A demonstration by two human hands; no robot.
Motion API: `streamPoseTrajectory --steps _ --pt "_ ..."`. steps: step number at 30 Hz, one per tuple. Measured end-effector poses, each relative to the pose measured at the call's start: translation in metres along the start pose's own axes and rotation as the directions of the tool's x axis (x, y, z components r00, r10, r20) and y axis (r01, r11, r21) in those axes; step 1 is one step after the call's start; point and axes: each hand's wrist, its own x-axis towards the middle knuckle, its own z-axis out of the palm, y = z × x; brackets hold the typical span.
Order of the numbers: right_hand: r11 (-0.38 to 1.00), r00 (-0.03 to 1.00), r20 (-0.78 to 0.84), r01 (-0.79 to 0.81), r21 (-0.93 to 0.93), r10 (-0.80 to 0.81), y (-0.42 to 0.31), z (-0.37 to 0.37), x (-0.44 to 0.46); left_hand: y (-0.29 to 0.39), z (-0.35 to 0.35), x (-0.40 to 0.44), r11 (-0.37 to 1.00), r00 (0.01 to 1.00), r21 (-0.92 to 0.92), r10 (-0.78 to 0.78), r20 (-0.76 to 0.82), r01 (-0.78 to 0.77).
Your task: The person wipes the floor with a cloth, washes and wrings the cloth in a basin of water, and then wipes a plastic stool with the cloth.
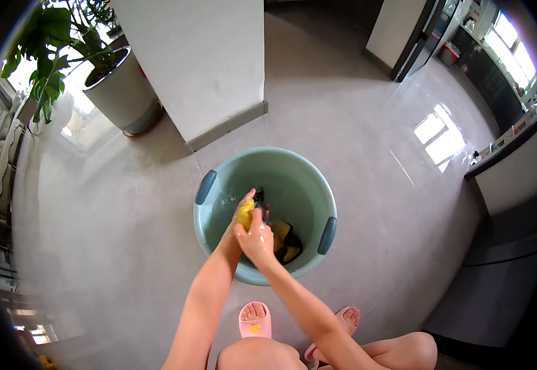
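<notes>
Left hand (236, 218), right hand (257, 239): both clenched on yellow cloth (245, 213)
Tub rim (265, 150): around hands, open room ahead
Hidden: part of left hand

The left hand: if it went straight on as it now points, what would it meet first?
Probably the far inner wall of the pale green, round plastic tub, though depth is unclear in this single view.

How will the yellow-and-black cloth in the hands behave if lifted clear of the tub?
Probably floppy: the cloth looks bunched between the fingers. Likely slippery: the right hand holding it glistens with wet spots. Possibly heavy for its size: the tub seems to hold water, so the cloth may be soaked.
</notes>
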Motion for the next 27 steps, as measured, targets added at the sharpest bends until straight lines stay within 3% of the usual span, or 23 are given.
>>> streamPoseTrajectory --steps 1,3,5,6,8,10,11,12,13,14,16,17,18,19,20,22,23,25,27 --pt "0.999 0.999 -0.016 0.05 0.001 -0.049 -0.015 -0.004 -0.01 0.0 0.022 -0.019 0.999 0.979 0.027 -0.037 -0.2 0.043" --pt "0.997 0.997 -0.03 0.074 -0.028 -0.075 -0.032 -0.008 -0.007 0.0 0.017 -0.02 0.998 0.99 -0.014 -0.056 -0.133 0.055" --pt "0.982 0.992 -0.033 0.115 -0.152 -0.121 -0.036 -0.003 0.006 -0.009 -0.003 0.006 0.98 0.955 -0.163 0.15 0.255 -0.111" --pt "0.965 0.978 -0.101 0.157 -0.212 -0.181 -0.03 0.006 0.017 -0.016 -0.013 0.022 0.952 0.865 -0.26 0.265 0.426 -0.163" --pt "0.955 0.981 -0.108 0.126 -0.269 -0.16 -0.027 0.009 0.036 -0.036 -0.032 0.047 0.865 0.573 -0.466 0.482 0.663 -0.187" --pt "0.946 0.985 -0.11 0.092 -0.31 -0.131 -0.022 0.012 0.065 -0.036 -0.022 0.02 0.864 0.756 -0.418 0.467 0.459 -0.28" --pt "0.951 0.989 -0.099 0.074 -0.302 -0.108 -0.014 0.011 0.08 -0.036 -0.008 -0.005 0.913 0.897 -0.287 0.364 0.249 -0.291" --pt "0.947 0.992 -0.077 0.069 -0.314 -0.098 -0.008 0.008 0.091 -0.035 0.007 -0.031 0.959 0.972 -0.17 0.234 0.022 -0.227" --pt "0.935 0.989 -0.045 0.118 -0.333 -0.141 0.0 0.001 0.098 -0.035 0.014 -0.04 0.984 0.989 -0.098 0.148 -0.009 -0.148" --pt "0.907 0.983 -0.001 0.168 -0.385 -0.183 0.01 -0.005 0.107 -0.031 0.018 -0.049 0.983 0.988 -0.1 0.153 -0.011 -0.153" --pt "0.852 0.974 0.054 0.219 -0.476 -0.22 0.038 -0.021 0.114 -0.023 0.017 -0.063 0.984 0.975 0.068 0.172 -0.143 -0.164" --pt "0.825 0.972 0.058 0.223 -0.519 -0.227 0.054 -0.032 0.116 -0.014 0.009 -0.061 0.946 0.906 0.159 0.318 -0.278 -0.283" --pt "0.802 0.979 0.091 0.202 -0.562 -0.183 0.08 -0.045 0.124 0.001 -0.004 -0.065 0.879 0.853 0.375 0.419 -0.311 -0.295" --pt "0.78 0.983 0.118 0.182 -0.599 -0.139 0.1 -0.056 0.13 0.016 -0.017 -0.069 0.767 0.791 0.579 0.524 -0.316 -0.276" --pt "0.809 0.985 0.139 0.166 -0.564 -0.105 0.101 -0.067 0.129 0.028 -0.026 -0.066 0.764 0.788 0.583 0.528 -0.317 -0.277" --pt "0.833 0.972 0.227 0.177 -0.524 -0.063 0.105 -0.072 0.129 0.039 -0.039 -0.053 0.625 0.825 0.768 0.501 -0.262 -0.136" --pt "0.833 0.972 0.227 0.175 -0.525 -0.061 0.11 -0.067 0.129 0.039 -0.04 -0.041 0.626 0.826 0.768 0.499 -0.262 -0.135" --pt "0.795 0.942 0.291 0.304 -0.525 -0.168 0.085 -0.052 0.122 0.034 -0.031 -0.014 0.582 0.68 0.812 0.573 -0.457 0.055" --pt "0.587 0.838 0.348 0.544 -0.6 -0.421 0.076 -0.028 0.108 0.024 -0.027 0.008 0.843 0.69 0.537 0.375 -0.62 0.024"
